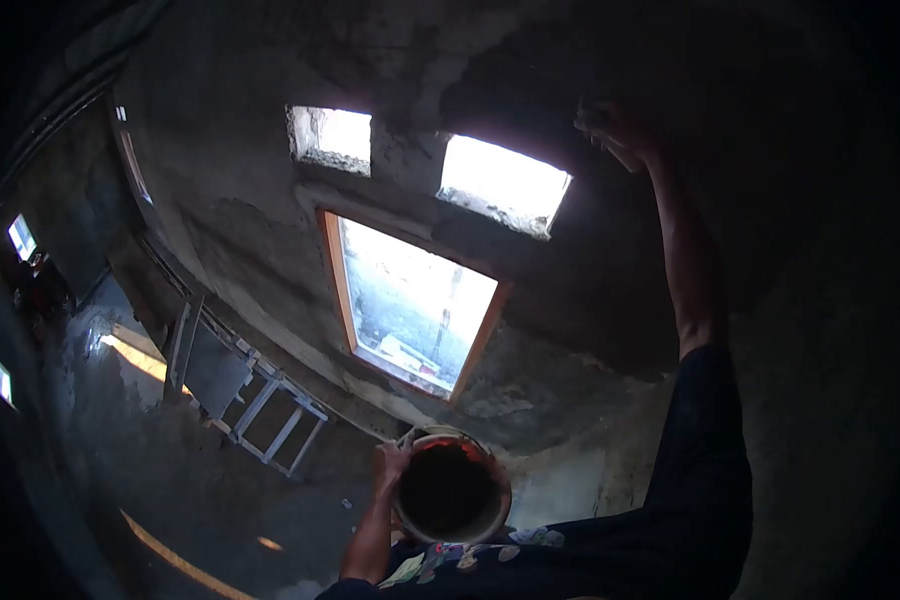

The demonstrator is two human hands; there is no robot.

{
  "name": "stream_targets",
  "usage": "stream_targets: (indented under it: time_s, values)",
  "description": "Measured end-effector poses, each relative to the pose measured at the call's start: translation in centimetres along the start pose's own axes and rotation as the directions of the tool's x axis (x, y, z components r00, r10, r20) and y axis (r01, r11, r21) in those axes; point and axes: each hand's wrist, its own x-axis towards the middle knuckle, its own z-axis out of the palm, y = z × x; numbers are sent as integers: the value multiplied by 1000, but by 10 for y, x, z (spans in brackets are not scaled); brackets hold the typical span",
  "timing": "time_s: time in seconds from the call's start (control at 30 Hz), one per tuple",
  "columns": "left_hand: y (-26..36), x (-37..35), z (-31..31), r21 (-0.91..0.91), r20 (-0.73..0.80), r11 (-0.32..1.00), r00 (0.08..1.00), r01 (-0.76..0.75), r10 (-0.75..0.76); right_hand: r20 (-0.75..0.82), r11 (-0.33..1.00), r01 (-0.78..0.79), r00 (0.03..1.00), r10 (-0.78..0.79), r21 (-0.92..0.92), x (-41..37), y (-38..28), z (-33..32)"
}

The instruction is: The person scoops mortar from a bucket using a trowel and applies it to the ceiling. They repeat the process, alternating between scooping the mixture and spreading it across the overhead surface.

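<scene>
Two hands are at work here, well apart from each other: our left hand is closed over the near lip of a round pan, thumb side on the rim, holding it up close to the chest at the bottom of the view, while our right hand is stretched high on a bare arm and laid against the rough wall, too dark for us to tell whether its fingers are spread or gripping something. The pan's inside is dark and we cannot make out what fills it. We judge it a stiff, hard-walled vessel, likely heavy if loaded, and a one-sided hold on the lip would let it tip. The rim is the obvious place to grip, with a palm under the base as the steadier support. Its pale lip looks smooth and could slip in a dusty hand. A dark sleeve covers the upper right arm. Beyond, a bright window in an orange frame sits in the wall, two small openings glow above it, and a metal ladder lies against the wet-looking floor
</scene>
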Motion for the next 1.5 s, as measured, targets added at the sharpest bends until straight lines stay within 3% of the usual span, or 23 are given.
stream_targets:
  time_s: [0.23, 0.3, 0.33, 0.4, 0.43, 0.6, 0.83, 0.93, 1.0, 1.13, 1.17, 1.2, 1.23, 1.3, 1.33, 1.4, 1.43, 1.5]
  values:
    - [18, -13, -10, -12, -6, 998, 998, 63, -63, -21, 996, 9, 1000, -7, 86, 56, 10, -54]
    - [17, -13, -8, 5, -15, 997, 996, 83, -83, 156, 959, 64, 981, -111, 277, 62, 20, -68]
    - [13, -11, -3, 22, -26, 997, 996, 80, -80, 157, 959, 61, 982, -108, 277, 59, 22, -68]
    - [16, -10, -5, 40, -32, 997, 997, 71, -70, 28, 889, -45, 999, 36, 456, 37, -1, -62]
    - [18, -12, -8, 41, -18, 996, 997, 76, -75, 24, 890, -51, 999, 45, 453, 34, 6, -62]
    - [13, -9, -5, 35, -13, 998, 998, 61, -61, -217, 816, 78, 974, 60, 573, 26, 47, -54]
    - [15, -8, -5, 53, -12, 996, 998, 69, -68, -238, 726, 82, 964, 115, 683, 3, 56, -48]
    - [15, -11, -6, 56, -14, 996, 997, 71, -71, -188, 694, -2, 962, 198, 720, -14, 50, -35]
    - [17, -11, -8, 56, -13, 995, 997, 77, -77, -44, 740, 45, 999, -21, 671, -22, 44, -31]
    - [12, -5, -2, 61, -14, 995, 997, 73, -73, -82, 829, 38, 997, 10, 558, -7, 35, -14]
    - [9, -4, 1, 57, -18, 996, 997, 73, -72, -219, 956, 90, 975, -28, 279, 5, 34, -13]
    - [10, -8, -1, 62, -12, 995, 997, 75, -75, -336, 995, 98, 936, -102, -29, 15, 35, -13]
    - [15, -9, -6, 55, -3, 995, 997, 82, -82, -334, 995, 92, 938, -96, -27, 27, 40, -14]
    - [15, -9, -6, 44, 1, 995, 996, 88, -88, -358, 827, 330, 783, -509, -455, 50, 46, -14]
    - [11, -8, -2, 43, -14, 996, 997, 82, -81, -359, 826, 331, 781, -511, -456, 51, 34, -10]
    - [10, -5, -1, 40, -32, 997, 997, 72, -71, -418, 985, -17, 906, -56, -170, 56, 16, -9]
    - [11, -5, -2, 49, -29, 997, 997, 68, -66, -421, 985, -15, 905, -59, -172, 63, 21, -13]
    - [13, -7, -6, 61, -26, 996, 998, 61, -59, -498, 893, 3, 829, -253, -449, 88, 42, -22]
